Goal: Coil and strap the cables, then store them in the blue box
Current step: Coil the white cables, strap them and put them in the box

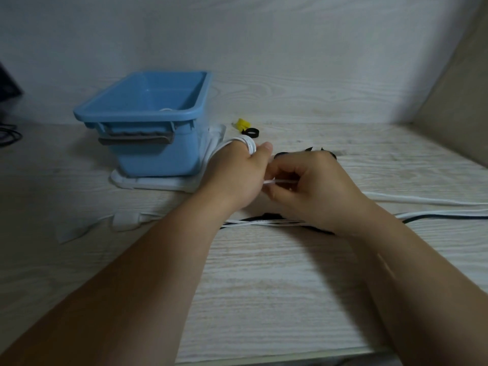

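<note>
White cable (248,144) is wrapping in several turns around the left hand (235,178), passing between thumb and forefinger. That hand's fingers are curling over the turns. The right hand (311,188) is sitting just beside it at 3 o'clock, pinching a strand of the same cable between thumb and fingertips. I am reading the blue box (158,154) as standing open at 10 o'clock from the hands, resting on a flat white piece (148,184) on the desk (264,286). A black strap ring (250,132) and a yellow item (243,124) are lying at 12 o'clock. A black cable (435,216) is trailing off the desk edge at 3 o'clock, and a white plug (126,220) is lying at 8 o'clock.
</note>
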